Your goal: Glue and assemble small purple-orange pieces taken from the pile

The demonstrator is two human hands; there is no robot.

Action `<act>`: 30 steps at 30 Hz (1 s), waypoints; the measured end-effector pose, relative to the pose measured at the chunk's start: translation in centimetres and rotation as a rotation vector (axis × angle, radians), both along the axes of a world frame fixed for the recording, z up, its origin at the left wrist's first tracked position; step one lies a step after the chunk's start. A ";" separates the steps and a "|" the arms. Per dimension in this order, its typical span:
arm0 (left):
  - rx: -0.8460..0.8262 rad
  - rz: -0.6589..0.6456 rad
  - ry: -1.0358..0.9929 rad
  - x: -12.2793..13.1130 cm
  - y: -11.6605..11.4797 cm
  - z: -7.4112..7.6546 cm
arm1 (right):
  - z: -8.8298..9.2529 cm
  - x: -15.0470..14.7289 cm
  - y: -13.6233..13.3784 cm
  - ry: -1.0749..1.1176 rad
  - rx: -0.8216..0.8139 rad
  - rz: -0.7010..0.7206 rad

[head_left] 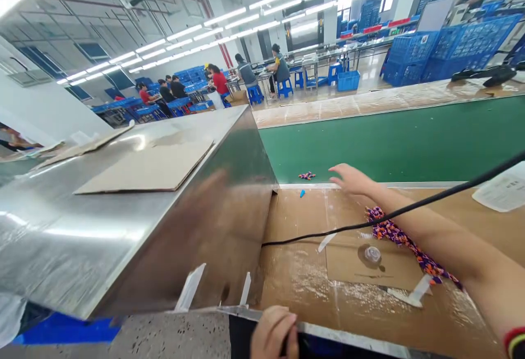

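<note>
Purple-and-orange pieces (307, 175), gathered in a small loose cluster, are seen by the head camera on the green belt (389, 140), close to its near edge and just left of the right hand (350, 178). By that hand the cluster is approached nearly sideways: it is pointed left, forefinger foremost, and a short gap is left between fingertips and pieces. The cluster's spread is widest from side to side, roughly in line with the reach. Finger and thumb are held apart, and nothing can be seen between them.

A longer strip of like pieces (394, 233) is laid on the cardboard-covered table (295, 214), slanted from far left to near right beside the right forearm (435, 233), by which it is partly hidden. The forearm is crossed by a black cable (303, 237). Just nearer than the cluster, a small blue piece (302, 193) is seen at the table's far edge.

Well apart from the cluster, the left hand (273, 333) is rested at the table's near edge, its fingers curled; whether anything is gripped cannot be told.
</note>
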State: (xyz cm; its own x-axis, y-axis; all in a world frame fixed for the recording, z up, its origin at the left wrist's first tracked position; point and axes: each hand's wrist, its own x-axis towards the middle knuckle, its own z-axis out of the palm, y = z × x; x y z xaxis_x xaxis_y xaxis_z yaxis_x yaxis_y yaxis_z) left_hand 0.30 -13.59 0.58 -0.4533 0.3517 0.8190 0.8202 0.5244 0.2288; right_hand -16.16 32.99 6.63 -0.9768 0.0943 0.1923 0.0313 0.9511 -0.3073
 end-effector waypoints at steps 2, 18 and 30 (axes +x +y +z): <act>-0.017 0.000 0.066 -0.2 3.5 -2.1 | -0.5 -4.3 -2.6 -0.100 0.035 0.123; -0.187 0.007 0.063 0.3 4.4 -4.8 | -0.9 -1.5 -1.0 -0.340 0.161 0.099; -0.124 -0.075 0.119 0.0 5.3 -1.7 | 2.4 10.6 6.9 -0.283 0.141 -0.198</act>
State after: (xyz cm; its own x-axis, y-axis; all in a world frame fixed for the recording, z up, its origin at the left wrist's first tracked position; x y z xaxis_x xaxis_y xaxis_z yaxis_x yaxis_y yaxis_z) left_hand 0.25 -8.33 -1.10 -0.3242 0.4824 0.8137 0.8755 0.4788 0.0650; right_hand -5.52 39.89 9.08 -0.9586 0.2787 -0.0586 0.2840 0.9505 -0.1264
